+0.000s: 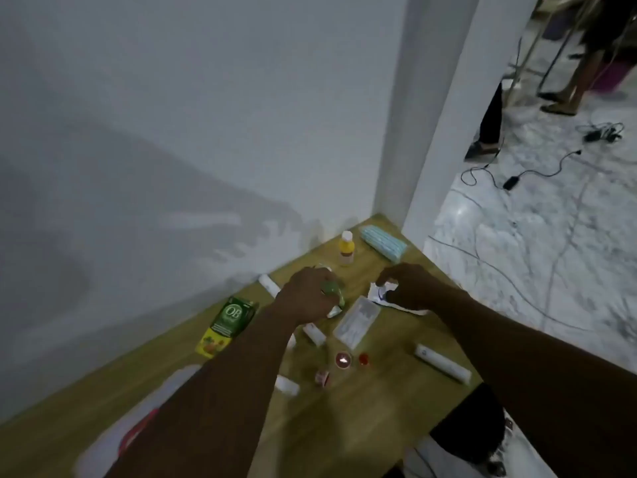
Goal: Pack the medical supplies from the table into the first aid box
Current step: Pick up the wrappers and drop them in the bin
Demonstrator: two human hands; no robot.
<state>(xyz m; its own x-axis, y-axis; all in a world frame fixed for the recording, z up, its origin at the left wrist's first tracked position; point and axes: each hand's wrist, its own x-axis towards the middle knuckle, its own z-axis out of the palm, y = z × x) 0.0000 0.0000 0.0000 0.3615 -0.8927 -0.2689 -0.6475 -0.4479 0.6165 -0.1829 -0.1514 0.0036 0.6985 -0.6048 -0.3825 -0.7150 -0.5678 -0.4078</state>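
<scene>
On the wooden table [362, 443], the first aid box [138, 426] lies at seven o'clock, likely rigid enough to lift by its rim, while the left hand [306, 298] clutches a green crinkly packet [332, 293] and the right hand [410, 288] pinches a limp white sachet [381, 293], both light, best held by the edges.
</scene>
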